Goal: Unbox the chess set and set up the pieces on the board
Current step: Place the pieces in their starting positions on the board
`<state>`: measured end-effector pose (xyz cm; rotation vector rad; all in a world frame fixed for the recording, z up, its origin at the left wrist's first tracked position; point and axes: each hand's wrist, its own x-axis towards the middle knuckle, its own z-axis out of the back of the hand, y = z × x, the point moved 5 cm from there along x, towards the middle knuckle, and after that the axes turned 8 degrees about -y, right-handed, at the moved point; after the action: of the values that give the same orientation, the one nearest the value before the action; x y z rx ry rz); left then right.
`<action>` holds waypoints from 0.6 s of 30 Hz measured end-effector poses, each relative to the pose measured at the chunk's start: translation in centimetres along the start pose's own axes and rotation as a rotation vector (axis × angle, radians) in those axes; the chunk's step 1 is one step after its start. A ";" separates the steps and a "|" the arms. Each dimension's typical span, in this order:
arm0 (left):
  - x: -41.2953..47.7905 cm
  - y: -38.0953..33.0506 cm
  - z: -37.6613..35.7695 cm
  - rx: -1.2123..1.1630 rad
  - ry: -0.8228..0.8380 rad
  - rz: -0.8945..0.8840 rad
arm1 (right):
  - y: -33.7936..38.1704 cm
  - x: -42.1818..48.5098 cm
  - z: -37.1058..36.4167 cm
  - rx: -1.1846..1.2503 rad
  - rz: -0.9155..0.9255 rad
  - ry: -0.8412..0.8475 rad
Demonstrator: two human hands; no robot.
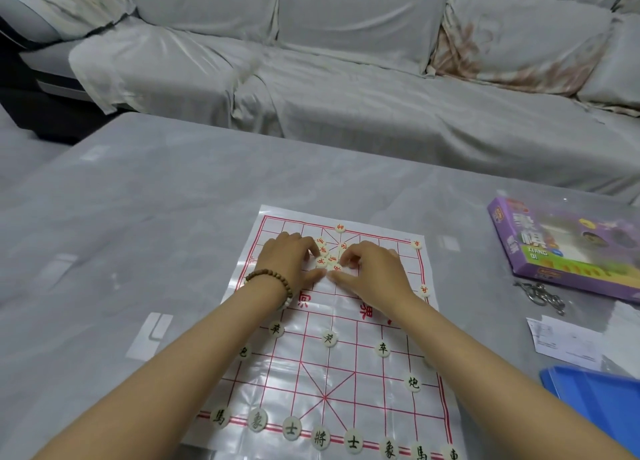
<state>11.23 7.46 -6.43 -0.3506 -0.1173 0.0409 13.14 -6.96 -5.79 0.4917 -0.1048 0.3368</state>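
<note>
— Where has the set got to?

— The white plastic sheet board with a red grid [374, 400] lies flat on the glossy grey table [156, 217]. The purple cardboard chess box [568, 252] lies well off to its right.

— And the pieces?

— Round cream pieces with black characters [320, 438] stand in a row along the near edge, with a few more higher up the near half. Round cream pieces with red characters [327, 257] are bunched in a little heap on the far half, and three more sit alone along the far and right edges.

— What are the hands at?

— Both are on that heap. The left hand [291, 255], with a brown bead bracelet [268, 279] at the wrist, has bent fingers at the heap's left side. The right hand [374, 269] curls its fingers down on the right side, thumb stretched toward the other thumb. Whether either pinches a piece, I can't tell.

— Anything else about?

— A metal key ring [540, 295], a white paper slip [564, 342] and a blue plastic tray [599, 400] near the box. A sofa under grey covers [346, 61] is behind the table.
</note>
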 end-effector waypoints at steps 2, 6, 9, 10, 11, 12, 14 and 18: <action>0.0 -0.1 0.0 -0.002 -0.011 0.008 | 0.4 -0.2 -0.1 -0.026 0.027 -0.019; -0.4 0.5 0.3 -0.008 0.006 0.008 | 0.5 -0.5 0.0 -0.025 0.073 0.082; -0.8 1.3 0.7 0.001 0.044 -0.007 | 0.0 -0.8 0.2 0.048 0.067 0.162; -0.9 1.5 0.9 0.011 0.049 -0.010 | -0.1 -0.9 0.3 0.056 0.057 0.164; -1.0 1.7 1.1 0.020 0.051 -0.009 | -0.1 -0.9 0.3 0.046 0.051 0.155; -1.1 1.8 1.2 0.023 0.049 -0.007 | 0.0 -1.0 0.4 0.022 0.049 0.137; -1.2 2.0 1.3 0.021 0.044 -0.001 | 0.4 -1.1 0.4 -0.027 0.053 0.101; -1.4 2.1 1.2 0.020 0.043 0.001 | 0.6 -1.3 0.2 0.001 0.040 0.089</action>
<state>9.60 9.77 -6.22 -0.3315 -0.0738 0.0353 11.69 -6.91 -5.60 0.4758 -0.0281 0.3974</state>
